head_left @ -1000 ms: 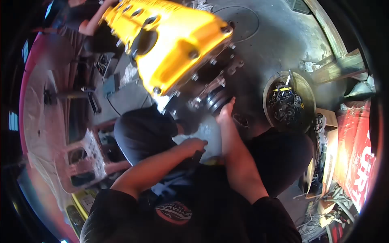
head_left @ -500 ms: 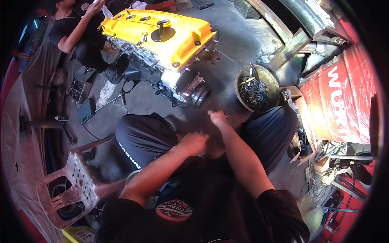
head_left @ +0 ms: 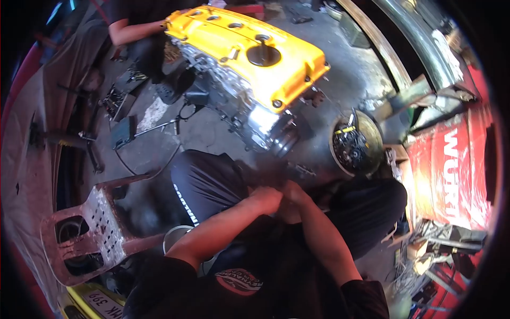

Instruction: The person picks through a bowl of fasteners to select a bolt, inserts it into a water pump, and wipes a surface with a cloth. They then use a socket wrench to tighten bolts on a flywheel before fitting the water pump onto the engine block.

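At the far left the worn plastic chair [head_left: 101, 228] stands on the floor [head_left: 204, 133], with loose tools [head_left: 125, 133] lying just beyond it. A co-worker's arm [head_left: 133, 32] rests on the far end of the engine [head_left: 239, 40], which sits on the floor under its yellow cover.

The change is in our own hands. A second ago our right hand was stretched out to the pulley [head_left: 284, 139] on the near end of the engine. Half a second ago it hung in the air, already off the metal. Now it is drawn back between our knees. Our left hand [head_left: 267, 200] has hardly moved: it is bunched into a fist low in our lap. Our right hand [head_left: 293, 190] is pressed against it, touching it, with the fingers folded in as far as we can see. The frame is too soft to show whether anything small is caught between the two hands.

As we judge it, the work at the pulley is paused, not being pressed on. Nothing of ours touches the engine, and the pulley stands clear, beyond our knees and a little right of the left one. Attention has come in to whatever the hands are doing against each other.

Further right, the metal bowl [head_left: 376, 146] of dark small parts sits near our right knee, untouched. At the far right edge a red banner [head_left: 457, 170] lies over clutter.
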Available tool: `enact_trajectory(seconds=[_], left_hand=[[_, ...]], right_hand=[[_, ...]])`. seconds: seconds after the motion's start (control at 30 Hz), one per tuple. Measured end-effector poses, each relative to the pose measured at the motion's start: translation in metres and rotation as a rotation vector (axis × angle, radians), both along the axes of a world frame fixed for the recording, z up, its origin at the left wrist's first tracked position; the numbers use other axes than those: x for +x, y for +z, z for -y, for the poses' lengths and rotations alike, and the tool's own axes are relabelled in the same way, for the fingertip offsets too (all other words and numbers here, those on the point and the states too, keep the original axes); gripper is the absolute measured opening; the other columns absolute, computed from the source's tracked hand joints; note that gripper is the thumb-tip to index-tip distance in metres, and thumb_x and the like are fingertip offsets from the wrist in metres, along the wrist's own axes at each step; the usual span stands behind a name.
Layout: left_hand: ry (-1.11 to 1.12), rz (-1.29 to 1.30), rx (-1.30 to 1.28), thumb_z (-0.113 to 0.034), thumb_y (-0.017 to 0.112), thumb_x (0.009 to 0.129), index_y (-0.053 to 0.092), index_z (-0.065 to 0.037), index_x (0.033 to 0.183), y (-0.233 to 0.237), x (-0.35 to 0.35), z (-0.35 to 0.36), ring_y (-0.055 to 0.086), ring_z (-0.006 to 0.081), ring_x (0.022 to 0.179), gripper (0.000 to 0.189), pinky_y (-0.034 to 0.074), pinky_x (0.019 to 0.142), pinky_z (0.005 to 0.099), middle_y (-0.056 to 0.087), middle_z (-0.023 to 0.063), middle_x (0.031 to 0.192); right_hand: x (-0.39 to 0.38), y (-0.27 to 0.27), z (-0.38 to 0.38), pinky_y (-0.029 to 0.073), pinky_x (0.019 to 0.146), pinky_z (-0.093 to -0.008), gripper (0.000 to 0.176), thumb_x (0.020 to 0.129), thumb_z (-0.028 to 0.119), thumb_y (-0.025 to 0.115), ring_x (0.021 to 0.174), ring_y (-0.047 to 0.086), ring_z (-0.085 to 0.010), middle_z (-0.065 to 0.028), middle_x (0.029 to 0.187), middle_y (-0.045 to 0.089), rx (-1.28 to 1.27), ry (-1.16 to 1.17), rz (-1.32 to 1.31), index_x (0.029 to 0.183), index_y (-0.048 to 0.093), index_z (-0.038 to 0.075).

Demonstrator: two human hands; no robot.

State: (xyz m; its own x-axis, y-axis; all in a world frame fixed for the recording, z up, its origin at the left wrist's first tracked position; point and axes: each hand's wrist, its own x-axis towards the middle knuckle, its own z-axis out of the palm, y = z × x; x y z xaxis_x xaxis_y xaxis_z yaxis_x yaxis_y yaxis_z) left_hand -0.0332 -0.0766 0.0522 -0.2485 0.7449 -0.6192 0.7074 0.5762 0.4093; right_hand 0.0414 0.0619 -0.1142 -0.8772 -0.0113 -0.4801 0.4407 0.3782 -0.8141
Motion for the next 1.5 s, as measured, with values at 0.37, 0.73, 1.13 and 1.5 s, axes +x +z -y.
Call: enact_trajectory(seconds=[0.37,0.73,1.13,1.5], left_hand=[[-0.032,0.005,-0.082,-0.025,0.062,0.083,0.075,-0.005,0.097,0.031,-0.010,-0.009,0.065,0.0345,0.106,0.027,0.048,0.093,0.0483,0.071,0.0159,0.104],[0.541,-0.879,0.272,-0.037,0.059,0.091,0.067,-0.005,0.110,0.140,-0.142,0.139,0.051,0.0368,0.121,0.038,0.035,0.104,0.0556,0.065,0.0169,0.117],[1.876,0.366,0.943,-0.044,0.029,0.103,0.047,-0.004,0.140,0.054,-0.066,0.217,0.052,0.0298,0.125,0.057,0.039,0.108,0.0435,0.052,0.0129,0.138],[1.293,-0.656,0.521,-0.041,0.043,0.101,0.032,0.008,0.146,0.085,-0.014,0.165,0.039,0.0349,0.137,0.068,0.027,0.114,0.0364,0.038,0.0245,0.150]], right_hand=[[0.012,0.112,-0.006,0.050,0.086,-0.0357,0.034,0.086,0.032,0.063,0.100,0.067,-0.0209,-0.0125,0.106,0.072,0.143,0.599,0.283,0.111,0.071,0.011],[0.049,0.210,-0.075,0.052,0.091,-0.0427,0.056,0.086,0.058,0.056,0.110,0.065,-0.0287,-0.0155,0.120,0.066,0.792,0.685,0.322,0.117,0.069,0.013],[0.037,0.266,-0.039,0.051,0.073,-0.0355,0.044,0.092,0.045,0.063,0.078,0.066,-0.0336,-0.0147,0.081,0.068,-0.494,-0.024,-0.216,0.095,0.071,0.002],[0.021,0.094,-0.019,0.050,0.093,-0.0399,0.049,0.081,0.048,0.067,0.112,0.063,-0.0341,-0.0173,0.116,0.068,0.196,0.207,0.441,0.103,0.073,0.005]])
